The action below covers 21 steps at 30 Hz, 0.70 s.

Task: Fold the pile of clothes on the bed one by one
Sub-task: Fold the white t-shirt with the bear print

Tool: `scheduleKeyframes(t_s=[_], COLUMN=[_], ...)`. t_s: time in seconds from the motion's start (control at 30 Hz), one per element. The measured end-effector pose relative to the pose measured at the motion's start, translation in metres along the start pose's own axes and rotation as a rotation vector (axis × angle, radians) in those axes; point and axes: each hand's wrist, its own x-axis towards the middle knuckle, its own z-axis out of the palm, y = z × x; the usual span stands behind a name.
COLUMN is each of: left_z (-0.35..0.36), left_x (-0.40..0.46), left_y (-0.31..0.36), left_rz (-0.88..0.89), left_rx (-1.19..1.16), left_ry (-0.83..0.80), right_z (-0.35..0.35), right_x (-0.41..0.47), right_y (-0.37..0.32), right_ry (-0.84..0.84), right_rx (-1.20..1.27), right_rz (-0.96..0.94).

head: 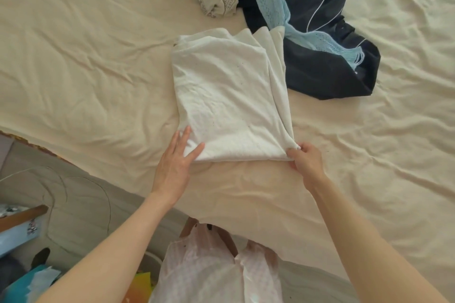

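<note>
Pinching the near right corner of the folded white garment, right hand has fingers curled on the fabric. Left hand lies flat, fingers straight, on its near left corner. Garment sits mid-bed; unfolded clothes pile beyond it, touching its far right edge.

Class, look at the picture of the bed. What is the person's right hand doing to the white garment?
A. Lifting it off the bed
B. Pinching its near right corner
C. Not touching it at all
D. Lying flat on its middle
B: the right hand has its fingers curled round the near right corner of the white garment, which lies flat on the bed, while the left hand rests with straight fingers on the near left corner.
</note>
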Motion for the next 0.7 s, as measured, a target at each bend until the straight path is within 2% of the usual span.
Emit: scheduleKeyframes(t_s=[0.07, 0.13, 0.2, 0.27, 0.33, 0.47, 0.57, 0.7], left_z=[0.005, 0.009, 0.008, 0.001, -0.005, -0.016, -0.025, -0.049], left_x=[-0.003, -0.005, -0.003, 0.009, 0.023, 0.040, 0.038, 0.020], left_y=[-0.004, -0.005, -0.003, -0.003, -0.007, -0.008, -0.007, 0.000], left_rz=[0.010, -0.119, -0.421, -0.753, -0.929, -0.932, -1.003, -0.991], left_rx=[-0.094, -0.349, -0.701, -1.082, -1.282, -1.312, -1.427, -1.536], left_ry=[-0.020, -0.096, -0.086, 0.033, 0.040, -0.229, -0.264, -0.271], right_z=[-0.001, -0.002, 0.000, 0.004, 0.007, 0.004, 0.001, -0.009], right_x=[0.000, -0.001, -0.001, 0.002, 0.005, 0.005, -0.004, -0.032], right_y=[0.002, -0.003, -0.010, -0.018, -0.023, -0.025, -0.026, -0.034], right_ry=[-0.034, -0.082, -0.100, -0.092, -0.081, -0.121, -0.172, -0.214], right_rx=[-0.003, 0.027, 0.078, 0.149, 0.169, 0.255, 0.308, 0.543], right_rz=[0.000, 0.029, 0.085, 0.126, 0.157, 0.220, 0.216, 0.291])
